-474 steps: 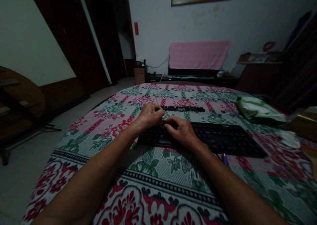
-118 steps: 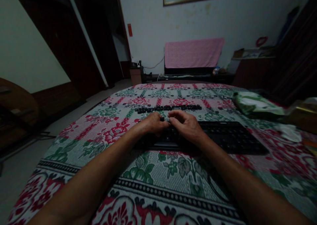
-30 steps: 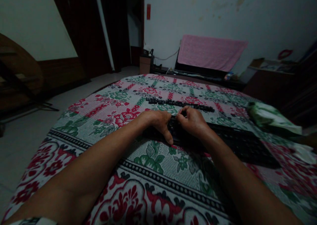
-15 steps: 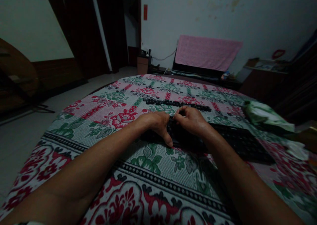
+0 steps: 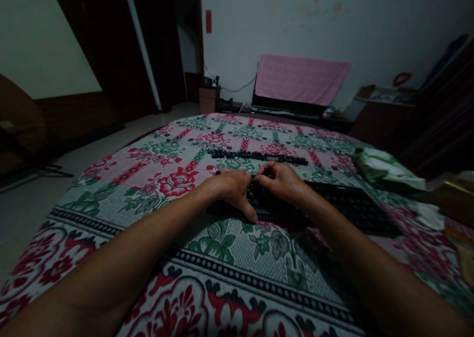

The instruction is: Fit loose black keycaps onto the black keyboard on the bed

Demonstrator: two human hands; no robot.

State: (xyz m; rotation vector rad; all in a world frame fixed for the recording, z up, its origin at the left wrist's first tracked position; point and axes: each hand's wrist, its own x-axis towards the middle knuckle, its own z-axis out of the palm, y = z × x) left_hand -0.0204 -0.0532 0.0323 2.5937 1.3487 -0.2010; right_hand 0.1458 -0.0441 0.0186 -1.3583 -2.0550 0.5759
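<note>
A black keyboard (image 5: 348,206) lies on the patterned cloth, its middle partly covered by my hands and right forearm. My left hand (image 5: 235,191) grips its left part, with the thumb at the near edge and the fingers reaching over to the far side. Close beside it, my right hand (image 5: 279,181) is closed in a pinch over the keys. Whatever sits between those fingertips is too small and dark to make out. Just beyond the keyboard, several loose black keycaps (image 5: 259,156) are lined up in a long row.
The floral cloth (image 5: 177,181) covers the broad surface under everything. To the right are a green and white plastic pack (image 5: 387,171) and a crumpled white tissue (image 5: 427,216). A pink towel (image 5: 299,80) hangs over a dark screen against the far wall.
The whole view has shifted slightly, so things appear a little further left. Both hands keep nearly the same place on the keyboard, the right one still pinched.
</note>
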